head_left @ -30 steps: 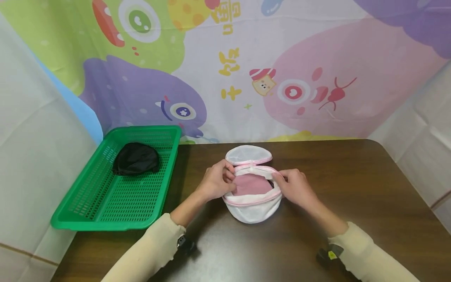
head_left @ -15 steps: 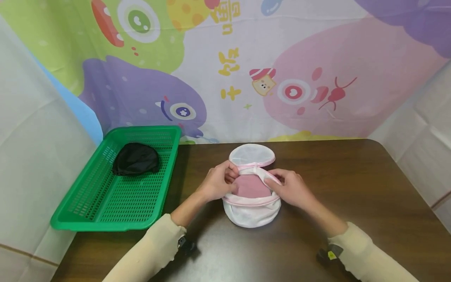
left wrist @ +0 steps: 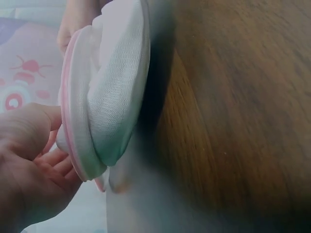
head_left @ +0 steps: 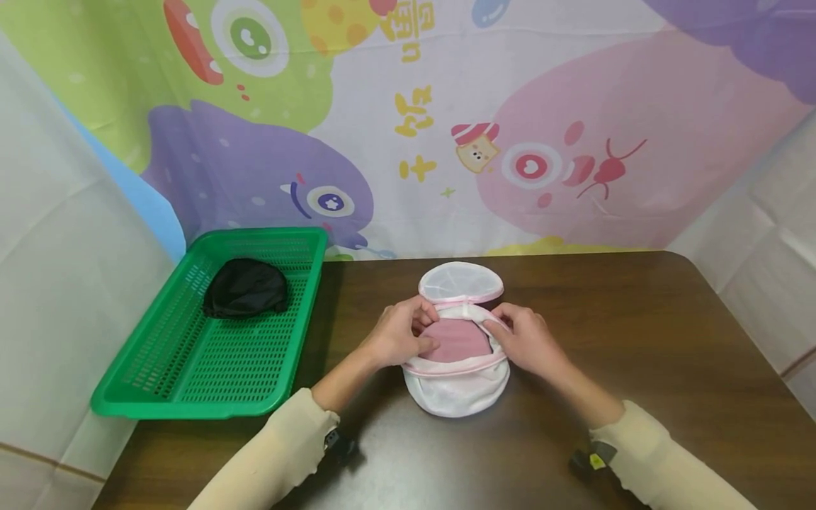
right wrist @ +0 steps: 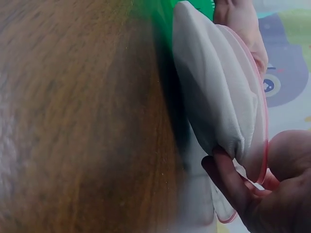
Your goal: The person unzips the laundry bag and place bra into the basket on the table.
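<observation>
A white mesh laundry bag [head_left: 457,389] with pink trim sits on the table, its round lid [head_left: 462,282] flipped back on the far side. Inside the opening lies a smooth, folded pink cloth item [head_left: 455,340]. My left hand [head_left: 401,331] grips the bag's left rim, thumb over the edge of the pink cloth. On the opposite side, my right hand [head_left: 525,340] pinches the right rim between thumb and fingers. The right wrist view shows a fingertip [right wrist: 226,162] pressed into the bag's creased outer wall. The lower part of the pink item is hidden in the bag.
A green perforated plastic basket [head_left: 239,407] stands at the left of the brown table [head_left: 637,340], with a black cloth item [head_left: 247,288] in it. Behind the table hangs a cartoon-printed curtain [head_left: 414,205].
The bag's lid has shifted slightly right and its front bulges a little nearer. My right hand has drawn the right rim inward, and a dark spot beside the pink cloth is now covered.
</observation>
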The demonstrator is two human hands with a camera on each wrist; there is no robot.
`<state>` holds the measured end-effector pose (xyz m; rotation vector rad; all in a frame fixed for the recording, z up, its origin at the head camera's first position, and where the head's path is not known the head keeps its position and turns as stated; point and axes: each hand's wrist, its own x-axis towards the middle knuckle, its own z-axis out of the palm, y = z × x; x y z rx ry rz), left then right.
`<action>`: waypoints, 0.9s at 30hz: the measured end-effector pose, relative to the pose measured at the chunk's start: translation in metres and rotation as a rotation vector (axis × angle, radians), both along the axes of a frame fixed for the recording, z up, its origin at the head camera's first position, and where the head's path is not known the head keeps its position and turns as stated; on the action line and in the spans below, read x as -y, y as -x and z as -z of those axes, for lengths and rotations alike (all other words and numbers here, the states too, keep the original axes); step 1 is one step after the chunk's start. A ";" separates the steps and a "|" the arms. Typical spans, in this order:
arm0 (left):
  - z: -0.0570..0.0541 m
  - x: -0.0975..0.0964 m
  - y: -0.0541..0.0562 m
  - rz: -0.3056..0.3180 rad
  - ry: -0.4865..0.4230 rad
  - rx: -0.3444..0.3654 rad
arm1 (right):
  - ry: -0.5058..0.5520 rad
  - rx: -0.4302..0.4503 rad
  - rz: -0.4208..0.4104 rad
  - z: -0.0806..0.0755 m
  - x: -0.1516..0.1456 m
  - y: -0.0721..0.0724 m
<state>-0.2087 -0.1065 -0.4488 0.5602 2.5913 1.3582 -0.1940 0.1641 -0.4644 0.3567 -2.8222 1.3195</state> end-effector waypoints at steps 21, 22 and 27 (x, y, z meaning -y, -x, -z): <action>-0.005 0.005 -0.009 -0.001 -0.080 -0.029 | -0.023 -0.069 0.053 0.095 -0.033 0.054; -0.005 0.005 -0.009 0.002 -0.079 -0.029 | -0.020 -0.077 0.053 0.092 -0.033 0.053; -0.008 0.007 -0.010 0.013 -0.089 -0.048 | 0.074 -0.028 0.051 0.049 -0.020 0.029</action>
